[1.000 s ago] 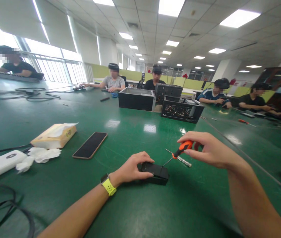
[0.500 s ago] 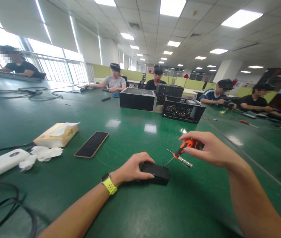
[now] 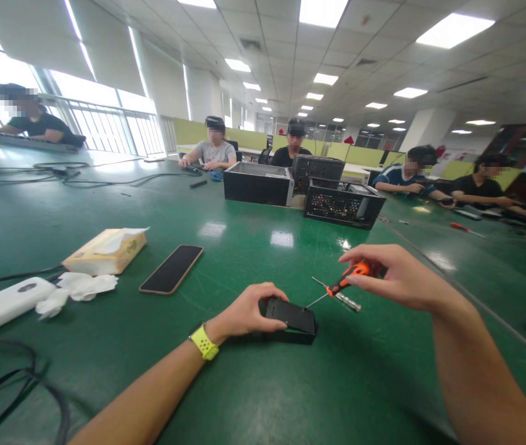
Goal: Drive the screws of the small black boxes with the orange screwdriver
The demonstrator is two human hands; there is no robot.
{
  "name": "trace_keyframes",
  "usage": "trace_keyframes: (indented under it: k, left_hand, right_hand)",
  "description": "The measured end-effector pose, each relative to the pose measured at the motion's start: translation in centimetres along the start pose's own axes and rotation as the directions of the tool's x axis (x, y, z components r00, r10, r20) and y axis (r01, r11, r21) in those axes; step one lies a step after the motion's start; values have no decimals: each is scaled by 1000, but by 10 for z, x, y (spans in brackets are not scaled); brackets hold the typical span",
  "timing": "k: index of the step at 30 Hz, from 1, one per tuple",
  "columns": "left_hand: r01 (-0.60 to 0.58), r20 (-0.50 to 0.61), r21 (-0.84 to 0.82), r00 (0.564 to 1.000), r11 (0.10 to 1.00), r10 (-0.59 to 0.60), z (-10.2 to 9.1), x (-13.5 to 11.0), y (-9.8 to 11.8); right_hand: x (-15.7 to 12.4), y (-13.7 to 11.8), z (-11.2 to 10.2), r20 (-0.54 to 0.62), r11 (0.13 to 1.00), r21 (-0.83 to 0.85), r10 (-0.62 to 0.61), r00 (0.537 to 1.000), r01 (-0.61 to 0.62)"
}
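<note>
My left hand [image 3: 254,312] grips the left end of a small black plastic box [image 3: 293,337] on the green table, thumb on the near side and fingers on the far side. The box's lid [image 3: 296,316] sits tilted, with a dark gap and a green strip showing along the near edge. My right hand [image 3: 390,275] is closed around the handle of an orange and black screwdriver [image 3: 348,278]. Its metal shaft slants down left, the tip meeting the lid's far right edge. Just behind the shaft lies a second, slim screwdriver with a clear handle [image 3: 348,301].
A smartphone [image 3: 171,270], a tissue pack [image 3: 107,250], crumpled tissues [image 3: 87,285] and a white power strip [image 3: 7,304] lie to the left. Black cables [image 3: 16,377] curl at the near left. Computer cases [image 3: 258,185] stand at the back. Several people sit around the table.
The lid has lifted at the near side, opening a gap over the box. My right hand has tilted the screwdriver handle lower and to the right. Across the table, a person has shifted a hand.
</note>
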State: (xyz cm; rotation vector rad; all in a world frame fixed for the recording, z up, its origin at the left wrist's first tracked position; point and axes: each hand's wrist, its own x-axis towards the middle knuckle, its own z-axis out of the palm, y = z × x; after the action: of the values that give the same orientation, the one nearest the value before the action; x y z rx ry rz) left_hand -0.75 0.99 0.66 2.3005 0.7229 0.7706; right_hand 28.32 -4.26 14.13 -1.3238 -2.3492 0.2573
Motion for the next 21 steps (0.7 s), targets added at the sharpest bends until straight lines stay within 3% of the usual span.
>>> trace_keyframes:
  k: [15, 21]
  left_hand:
    - [-8, 3, 17, 1000, 1000, 8, 2, -3, -2]
    - [-52, -13, 27, 999, 998, 52, 3, -2, -2]
  right_hand:
    - [3, 4, 5, -14, 999, 13, 40, 999, -40]
    - [2, 5, 3, -26, 1000, 26, 3, 1000, -2]
